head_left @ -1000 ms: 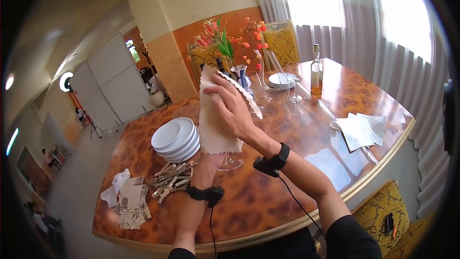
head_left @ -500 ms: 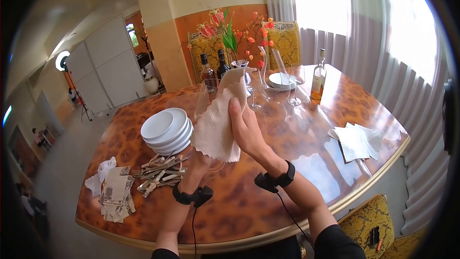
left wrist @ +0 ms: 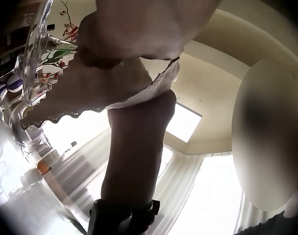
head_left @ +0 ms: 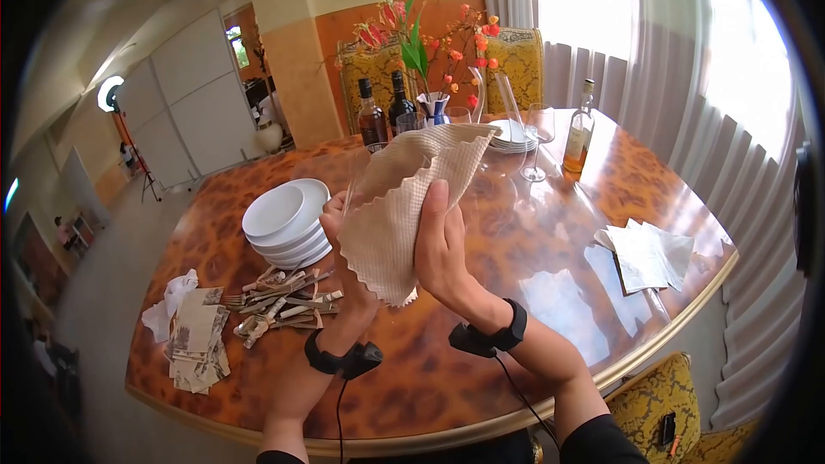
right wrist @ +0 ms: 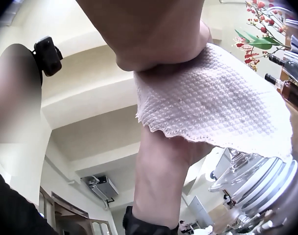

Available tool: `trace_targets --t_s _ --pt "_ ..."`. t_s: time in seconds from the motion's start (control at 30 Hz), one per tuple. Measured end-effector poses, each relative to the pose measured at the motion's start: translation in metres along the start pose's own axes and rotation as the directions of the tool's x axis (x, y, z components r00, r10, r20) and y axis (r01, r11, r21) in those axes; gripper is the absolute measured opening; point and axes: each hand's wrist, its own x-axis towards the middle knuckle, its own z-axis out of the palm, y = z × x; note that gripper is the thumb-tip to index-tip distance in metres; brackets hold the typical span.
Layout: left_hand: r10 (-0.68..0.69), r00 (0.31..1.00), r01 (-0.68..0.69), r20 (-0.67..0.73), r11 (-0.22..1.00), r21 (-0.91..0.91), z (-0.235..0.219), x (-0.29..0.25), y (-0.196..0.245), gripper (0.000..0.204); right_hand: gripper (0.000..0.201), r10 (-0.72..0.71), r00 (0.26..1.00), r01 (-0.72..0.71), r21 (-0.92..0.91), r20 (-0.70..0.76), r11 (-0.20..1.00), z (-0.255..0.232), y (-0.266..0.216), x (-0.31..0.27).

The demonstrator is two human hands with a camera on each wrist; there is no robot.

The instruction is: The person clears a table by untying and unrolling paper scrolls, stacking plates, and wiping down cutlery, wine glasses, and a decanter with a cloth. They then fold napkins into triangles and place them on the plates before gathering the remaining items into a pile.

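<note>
A beige waffle-textured cloth (head_left: 387, 215) with a zigzag edge is held up over the table's near side. My right hand (head_left: 443, 245) grips it from the right, thumb lying along its front. Behind the cloth's left edge, my left hand (head_left: 351, 275) holds a wine glass (right wrist: 226, 178); its curled fingers show at the side, the rest is covered. Most of the glass is hidden by the cloth, its clear foot showing below the cloth in the right wrist view.
White bowls and plates (head_left: 288, 228) are stacked left, beside cutlery (head_left: 284, 305) and printed paper napkins (head_left: 198, 339). White napkins (head_left: 644, 253) lie right. Bottles (head_left: 371, 116), a flower vase (head_left: 432, 107), a stemmed glass (head_left: 537, 133) and an amber bottle (head_left: 579, 133) stand farther back.
The right hand has come down from over the cloth's top to its right side, thumb now in front. The cloth has spread and tilted rightward, and left fingers now show at its left edge.
</note>
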Motion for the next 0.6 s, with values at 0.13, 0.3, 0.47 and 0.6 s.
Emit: trace_targets --t_s 0.13,0.3,0.47,0.6 --pt "0.348 0.921 -0.373 0.176 0.654 0.658 0.018 -0.009 0.003 0.073 0.061 0.25 0.967 -0.255 0.319 0.057 0.913 0.002 -0.019 0.004" --pt "0.19 0.952 -0.298 0.238 0.745 0.597 0.036 -0.016 0.03 0.092 0.062 0.245 0.966 -0.256 0.417 0.082 0.872 0.0 -0.023 -0.005" --pt "0.041 0.99 -0.103 0.138 0.868 0.485 0.031 -0.008 0.039 0.078 0.051 -0.347 0.928 0.371 -0.266 0.134 0.89 0.009 0.001 -0.014" --pt "-0.168 0.984 0.138 0.061 0.933 0.333 0.025 -0.005 0.044 0.068 0.057 -0.607 0.759 0.647 -0.39 0.237 0.656 0.014 0.006 -0.013"
